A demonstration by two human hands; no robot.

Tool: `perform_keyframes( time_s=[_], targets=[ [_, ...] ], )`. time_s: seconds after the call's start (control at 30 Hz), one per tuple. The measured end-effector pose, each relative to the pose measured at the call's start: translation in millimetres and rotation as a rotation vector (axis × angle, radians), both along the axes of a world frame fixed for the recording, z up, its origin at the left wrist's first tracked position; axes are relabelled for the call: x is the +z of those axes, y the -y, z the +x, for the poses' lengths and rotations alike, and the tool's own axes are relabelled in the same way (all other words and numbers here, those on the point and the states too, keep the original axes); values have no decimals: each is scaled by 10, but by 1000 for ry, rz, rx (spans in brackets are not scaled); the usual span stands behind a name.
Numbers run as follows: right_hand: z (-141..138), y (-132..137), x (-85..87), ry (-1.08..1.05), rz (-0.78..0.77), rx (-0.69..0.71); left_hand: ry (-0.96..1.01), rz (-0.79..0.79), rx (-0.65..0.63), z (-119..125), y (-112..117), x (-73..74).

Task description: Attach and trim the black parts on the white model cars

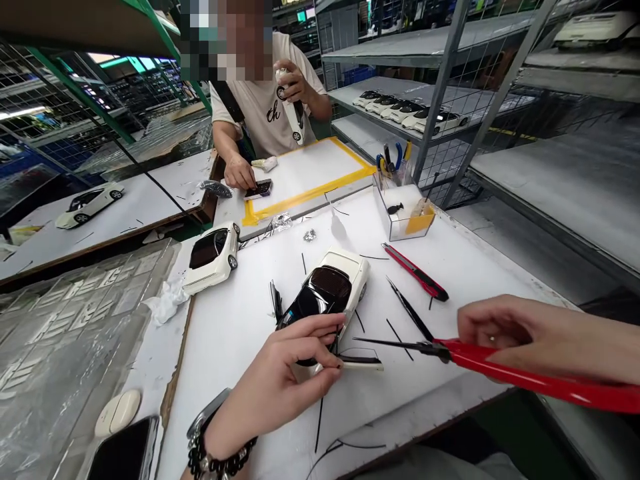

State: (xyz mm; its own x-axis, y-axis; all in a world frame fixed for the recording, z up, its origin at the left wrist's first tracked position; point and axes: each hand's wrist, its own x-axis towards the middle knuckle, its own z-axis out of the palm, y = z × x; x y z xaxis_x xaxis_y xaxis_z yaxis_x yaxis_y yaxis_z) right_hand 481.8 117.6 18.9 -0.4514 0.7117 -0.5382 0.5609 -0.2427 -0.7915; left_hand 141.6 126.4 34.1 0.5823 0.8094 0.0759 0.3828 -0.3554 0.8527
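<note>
My left hand [280, 387] pinches a thin white strip part [361, 363] with a dark edge, right in front of a white model car [327, 288] with a black roof on the white table [240, 320]. My right hand [530, 340] grips red-handled pliers [500, 370]; their long black tips point left and nearly reach the strip. Thin black strips lie scattered around the car.
A red utility knife [415, 272] and black tweezers [410, 310] lie right of the car. A second white car [213, 257] sits at left, a clear box [405, 213] behind. A person across the table holds another car body [293, 110]. Phone [123, 453] lies near left.
</note>
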Motion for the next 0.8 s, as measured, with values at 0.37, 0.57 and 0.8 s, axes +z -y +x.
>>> perform_keyframes(
  time_s=[0.37,0.57,0.8],
  targets=[
    [-286,-204,11,-106,-252,-27,-16,14,-8,-12,-8,-30],
    [-247,-198,-1,-104,-259,-19,21,-10,-11,-29,-7,-29],
    [-292,-188,-5,-156,-304,-31,13,-37,-8,-21,-25,-9]
  ],
)
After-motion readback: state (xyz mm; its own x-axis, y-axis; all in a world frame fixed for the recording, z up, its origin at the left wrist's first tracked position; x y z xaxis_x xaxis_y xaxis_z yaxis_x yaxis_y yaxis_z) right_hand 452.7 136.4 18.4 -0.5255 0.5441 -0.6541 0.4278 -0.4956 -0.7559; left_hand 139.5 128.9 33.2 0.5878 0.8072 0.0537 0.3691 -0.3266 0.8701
